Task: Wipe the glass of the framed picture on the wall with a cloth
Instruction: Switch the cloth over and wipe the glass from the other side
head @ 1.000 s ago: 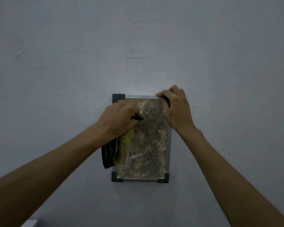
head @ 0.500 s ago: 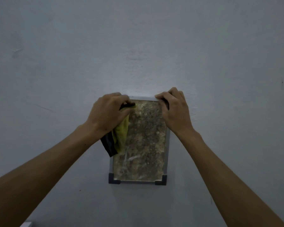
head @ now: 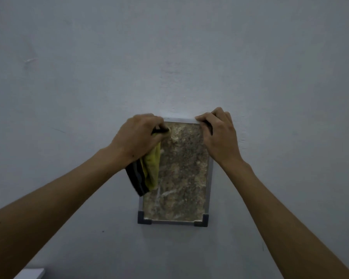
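Both hands on framed picture (head: 174,172), hung on grey wall (head: 189,57). Left hand (head: 136,135) gripping yellow-and-black cloth (head: 147,170), pressed to glass (head: 181,178) at upper-left corner. Right hand (head: 218,133) curled over frame's upper-right corner, gripping it.

Wall (head: 189,47): pale grey-blue paint, dim light, fills the view. Faint scuff (head: 29,61) upper left; small dark speck (head: 103,231) lower left. White flat object (head: 31,275) at bottom-left edge, cropped, identity unclear.
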`<state>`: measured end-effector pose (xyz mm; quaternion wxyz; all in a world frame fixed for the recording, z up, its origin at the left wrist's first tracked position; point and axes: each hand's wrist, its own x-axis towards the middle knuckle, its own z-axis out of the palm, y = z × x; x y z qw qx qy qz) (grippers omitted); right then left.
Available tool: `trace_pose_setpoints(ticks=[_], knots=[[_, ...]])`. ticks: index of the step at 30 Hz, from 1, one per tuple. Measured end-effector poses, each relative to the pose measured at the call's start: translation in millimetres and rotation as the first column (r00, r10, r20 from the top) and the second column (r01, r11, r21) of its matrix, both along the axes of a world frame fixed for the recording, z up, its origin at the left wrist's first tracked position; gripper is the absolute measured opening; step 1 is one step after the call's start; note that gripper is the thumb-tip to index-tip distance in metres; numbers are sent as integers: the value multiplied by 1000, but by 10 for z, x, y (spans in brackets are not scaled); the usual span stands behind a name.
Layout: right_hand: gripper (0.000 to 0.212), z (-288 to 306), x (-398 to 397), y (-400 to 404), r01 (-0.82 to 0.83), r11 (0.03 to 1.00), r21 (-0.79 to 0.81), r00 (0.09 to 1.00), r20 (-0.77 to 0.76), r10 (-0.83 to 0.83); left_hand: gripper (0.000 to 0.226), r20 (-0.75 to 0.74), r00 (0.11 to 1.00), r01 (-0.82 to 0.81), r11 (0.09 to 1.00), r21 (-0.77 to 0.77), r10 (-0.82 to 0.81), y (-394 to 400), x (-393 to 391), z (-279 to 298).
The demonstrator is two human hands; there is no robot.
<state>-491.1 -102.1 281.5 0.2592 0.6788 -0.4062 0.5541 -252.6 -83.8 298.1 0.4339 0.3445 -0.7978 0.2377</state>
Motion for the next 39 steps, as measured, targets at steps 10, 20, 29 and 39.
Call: trace_pose_setpoints(ticks=[10, 20, 29, 39], knots=[[17, 6, 22, 28, 2, 1000, 13, 1000, -9, -2, 20, -190, 978, -98, 993, -68, 84, 14, 45, -241], [17, 8, 28, 39, 15, 1000, 24, 1000, -10, -14, 23, -290, 940, -195, 981, -22, 180, 46, 65, -369], [17, 3, 25, 38, 17, 1000, 16, 1000, -3, -17, 20, -348, 925, -164, 986, -10, 150, 16, 103, -401], [18, -7, 33, 44, 20, 1000, 9, 1000, -4, -20, 23, -92, 976, -199, 980, -31, 195, 53, 170, -304]])
